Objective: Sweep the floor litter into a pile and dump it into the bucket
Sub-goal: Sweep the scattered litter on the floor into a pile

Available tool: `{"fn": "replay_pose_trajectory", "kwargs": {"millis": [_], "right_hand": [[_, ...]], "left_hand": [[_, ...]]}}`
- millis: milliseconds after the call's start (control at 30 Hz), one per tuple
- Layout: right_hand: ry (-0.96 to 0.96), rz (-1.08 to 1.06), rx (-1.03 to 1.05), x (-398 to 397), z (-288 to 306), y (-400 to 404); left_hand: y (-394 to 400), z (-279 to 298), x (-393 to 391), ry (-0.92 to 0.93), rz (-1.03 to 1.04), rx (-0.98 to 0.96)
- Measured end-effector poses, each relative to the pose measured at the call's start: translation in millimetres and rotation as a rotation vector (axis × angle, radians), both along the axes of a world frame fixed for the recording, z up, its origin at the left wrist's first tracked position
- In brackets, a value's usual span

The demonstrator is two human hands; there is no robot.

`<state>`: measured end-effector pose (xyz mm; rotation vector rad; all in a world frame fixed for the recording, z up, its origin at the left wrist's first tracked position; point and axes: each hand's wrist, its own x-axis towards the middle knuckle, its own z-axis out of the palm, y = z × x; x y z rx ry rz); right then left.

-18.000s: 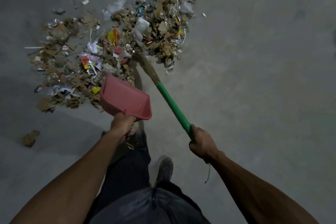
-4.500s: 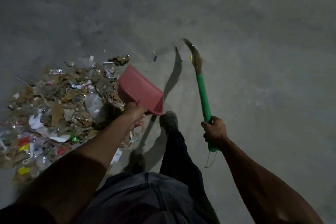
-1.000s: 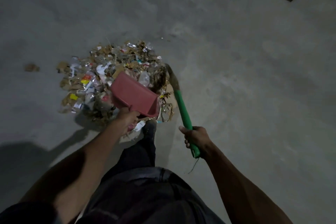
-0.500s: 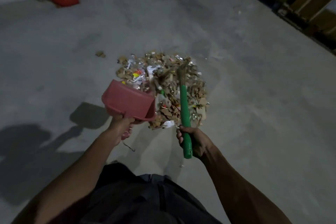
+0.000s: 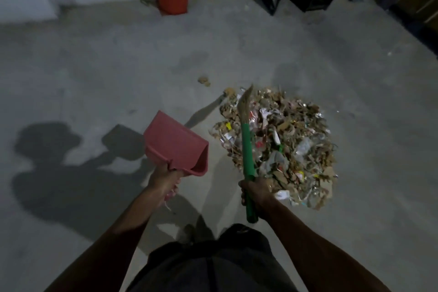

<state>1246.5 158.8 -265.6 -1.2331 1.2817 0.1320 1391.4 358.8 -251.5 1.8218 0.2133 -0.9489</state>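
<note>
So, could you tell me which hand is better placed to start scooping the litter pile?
Probably the left hand: it grips the red dustpan just left of the litter pile, while the right hand holds the broom over it.

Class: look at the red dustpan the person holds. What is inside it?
The dustpan shows mostly its back, held raised by the left hand. Its hollow is mostly hidden; no litter visible. The pile remains on the floor.

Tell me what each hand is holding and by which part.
The left hand grips the pink dustpan by its handle at the rear. The right hand grips the broom low on its green handle, near the end.
</note>
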Motion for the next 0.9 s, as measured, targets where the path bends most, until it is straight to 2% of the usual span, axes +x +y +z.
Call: {"fn": "replay_pose_trajectory", "kwargs": {"millis": [300,500,667,800,900], "right_hand": [[0.059,0.214,-0.035,187,-18,30],[0.088,0.282,-0.088,340,-44,35],[0.134,0.33,-0.137,455,-26,37],[0.195,0.397,-0.182,534,-13,35],[0.243,0.436,-0.238,587,-18,38]], "left_hand": [[35,-8,174,0.012,0.064,-0.017],[43,-5,326,-0.055,-0.07,0.077],[52,13,440,-0.055,-0.122,0.084],[45,8,527,-0.123,-0.178,0.249],[39,-5,597,-0.196,-0.278,0.261]]}}
